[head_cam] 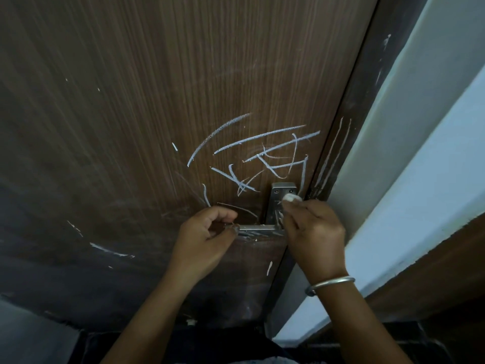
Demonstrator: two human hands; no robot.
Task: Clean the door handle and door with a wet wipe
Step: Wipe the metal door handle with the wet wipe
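A brown wood-grain door (pixel 147 106) fills the view, with white chalk scribbles (pixel 262 153) above its metal handle (pixel 256 228). The handle's plate (pixel 282 191) stands near the door's right edge, and the lever points left. My right hand (pixel 312 232) pinches a small white piece, which looks like chalk (pixel 292 197), against the plate's upper right. My left hand (pixel 207 235) curls around the free left end of the lever, fingertips touching it. No wet wipe is visible.
The dark door frame (pixel 359 101) runs up the right side, with chalk lines on it. A white wall (pixel 433 143) lies beyond it. A silver bangle (pixel 329 283) circles my right wrist. More chalk marks (pixel 110 250) lie lower left on the door.
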